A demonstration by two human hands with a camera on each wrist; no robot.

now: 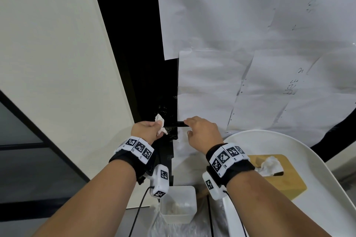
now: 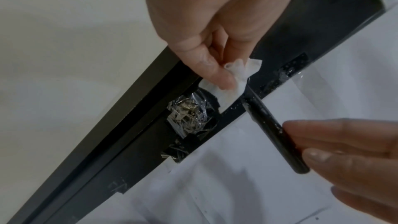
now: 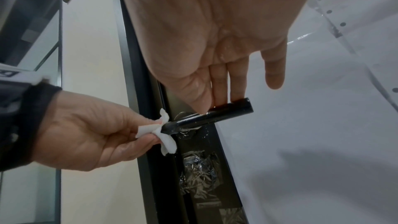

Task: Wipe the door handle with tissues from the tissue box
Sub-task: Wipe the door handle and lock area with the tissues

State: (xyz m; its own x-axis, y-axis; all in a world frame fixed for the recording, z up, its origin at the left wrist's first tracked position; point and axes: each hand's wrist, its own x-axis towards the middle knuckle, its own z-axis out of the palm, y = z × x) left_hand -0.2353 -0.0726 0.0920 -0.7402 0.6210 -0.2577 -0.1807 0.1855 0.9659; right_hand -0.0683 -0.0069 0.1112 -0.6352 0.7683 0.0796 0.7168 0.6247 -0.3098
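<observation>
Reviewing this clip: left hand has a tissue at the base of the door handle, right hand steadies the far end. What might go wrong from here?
1. The tissue is a small crumpled wad pinched by the left hand; it may slip or shred against the handle.
2. The right hand rests straight fingers on the handle's free end, so that part may go unwiped.
3. Crinkled clear tape sits just beside the handle's base; the tissue could snag on it.
</observation>
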